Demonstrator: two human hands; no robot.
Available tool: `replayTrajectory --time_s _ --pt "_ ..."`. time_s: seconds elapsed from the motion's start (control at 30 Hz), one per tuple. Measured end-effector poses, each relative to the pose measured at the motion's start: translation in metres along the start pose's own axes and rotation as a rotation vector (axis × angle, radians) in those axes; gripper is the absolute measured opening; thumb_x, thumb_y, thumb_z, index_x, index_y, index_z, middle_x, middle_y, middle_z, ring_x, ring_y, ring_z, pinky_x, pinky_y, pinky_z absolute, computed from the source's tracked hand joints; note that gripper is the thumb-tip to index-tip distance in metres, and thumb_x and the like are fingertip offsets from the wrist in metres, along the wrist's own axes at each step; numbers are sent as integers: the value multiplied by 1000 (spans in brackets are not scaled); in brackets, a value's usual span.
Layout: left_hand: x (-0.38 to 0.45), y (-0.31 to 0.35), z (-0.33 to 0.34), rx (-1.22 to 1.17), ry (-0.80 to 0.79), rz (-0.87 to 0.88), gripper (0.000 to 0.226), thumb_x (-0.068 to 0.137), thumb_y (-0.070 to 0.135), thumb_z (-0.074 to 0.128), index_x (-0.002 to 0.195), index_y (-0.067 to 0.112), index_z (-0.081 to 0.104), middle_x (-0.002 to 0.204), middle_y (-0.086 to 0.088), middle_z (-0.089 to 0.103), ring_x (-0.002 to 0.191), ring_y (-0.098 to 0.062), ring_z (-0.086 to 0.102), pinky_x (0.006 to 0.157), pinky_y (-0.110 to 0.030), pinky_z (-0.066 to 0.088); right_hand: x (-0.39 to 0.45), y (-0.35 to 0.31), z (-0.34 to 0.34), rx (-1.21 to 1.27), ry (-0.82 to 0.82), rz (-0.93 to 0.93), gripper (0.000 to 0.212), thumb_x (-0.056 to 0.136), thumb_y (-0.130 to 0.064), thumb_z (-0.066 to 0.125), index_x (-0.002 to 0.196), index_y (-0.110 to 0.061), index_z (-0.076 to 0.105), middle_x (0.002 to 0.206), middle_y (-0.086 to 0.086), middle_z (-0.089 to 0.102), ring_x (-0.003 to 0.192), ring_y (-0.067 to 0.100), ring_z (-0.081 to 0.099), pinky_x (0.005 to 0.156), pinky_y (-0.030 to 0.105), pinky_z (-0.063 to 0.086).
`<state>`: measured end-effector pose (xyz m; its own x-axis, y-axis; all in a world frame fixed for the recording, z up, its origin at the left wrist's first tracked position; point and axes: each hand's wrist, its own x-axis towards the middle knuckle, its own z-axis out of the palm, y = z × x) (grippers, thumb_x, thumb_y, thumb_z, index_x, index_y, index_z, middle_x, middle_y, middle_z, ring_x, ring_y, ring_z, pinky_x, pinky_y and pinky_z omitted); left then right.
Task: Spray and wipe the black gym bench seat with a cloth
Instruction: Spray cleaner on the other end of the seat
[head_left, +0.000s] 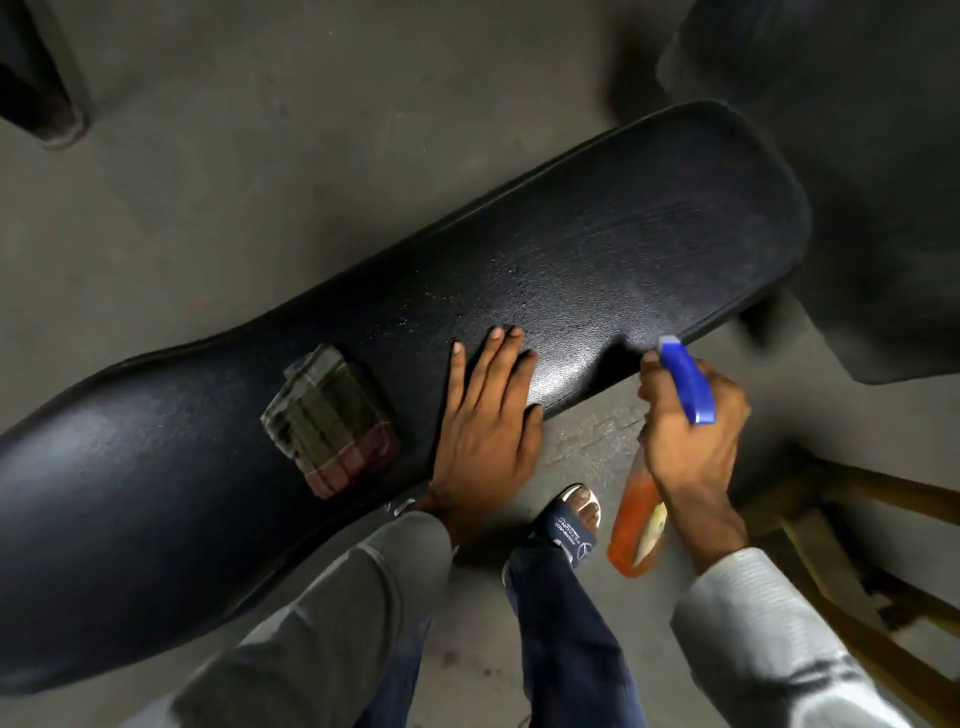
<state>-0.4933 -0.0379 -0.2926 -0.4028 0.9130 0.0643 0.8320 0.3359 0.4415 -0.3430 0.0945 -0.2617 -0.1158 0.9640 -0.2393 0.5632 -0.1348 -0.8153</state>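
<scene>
floor (260, 156): grey concrete | wooden stool (857, 545): lower right | light: dim

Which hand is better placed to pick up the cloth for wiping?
Left. The left hand lies flat and empty on the black padded bench seat, right beside the folded checked cloth. The right hand is shut on the blue-topped orange spray bottle, off the seat's near edge.

Cloth (330, 418) on bench seat (597, 249), left of hand (488, 431) (flat)
</scene>
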Motion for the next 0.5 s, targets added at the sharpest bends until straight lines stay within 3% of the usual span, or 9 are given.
replayTrajectory --time_s 0.1,0.23,0.33,0.4,0.5 --pt "7 9 6 -25 -10 26 52 98 22 65 146 4 57 167 -16 41 161 -31 30 129 -66 18 12 -12 0 21 -60 -69 54 89 -53 62 68 -3 59 63 12 56 61 35 55 64 47 49" --pt "21 16 9 11 0 26 62 100 26 62 156 4 47 173 -16 31 164 -31 23 131 -64 15 19 -36 15 -25 -185 -190 34 94 -44 64 65 -28 54 68 -3 56 68 16 54 70 30 39" --pt "36 20 15 49 -34 -13 68 100 32 59 160 6 41 175 -14 25 165 -30 19 131 -64 14 33 -44 19 -38 -191 -209 47 94 -40 65 57 -24 41 59 -5 46 60 16 43 64 35 35" --pt "45 23 19 59 -45 -33 67 100 34 57 160 7 41 175 -14 26 165 -29 19 130 -65 14 46 -42 13 9 -138 -156 47 93 -44 65 60 -15 49 58 -1 49 60 19 46 64 41 42" --pt "57 29 23 41 -28 -26 67 102 35 55 161 7 39 175 -13 25 165 -29 18 132 -63 12 67 -29 -3 27 -19 -128 54 91 -54 62 77 -3 69 72 11 67 71 27 64 75 49 53"
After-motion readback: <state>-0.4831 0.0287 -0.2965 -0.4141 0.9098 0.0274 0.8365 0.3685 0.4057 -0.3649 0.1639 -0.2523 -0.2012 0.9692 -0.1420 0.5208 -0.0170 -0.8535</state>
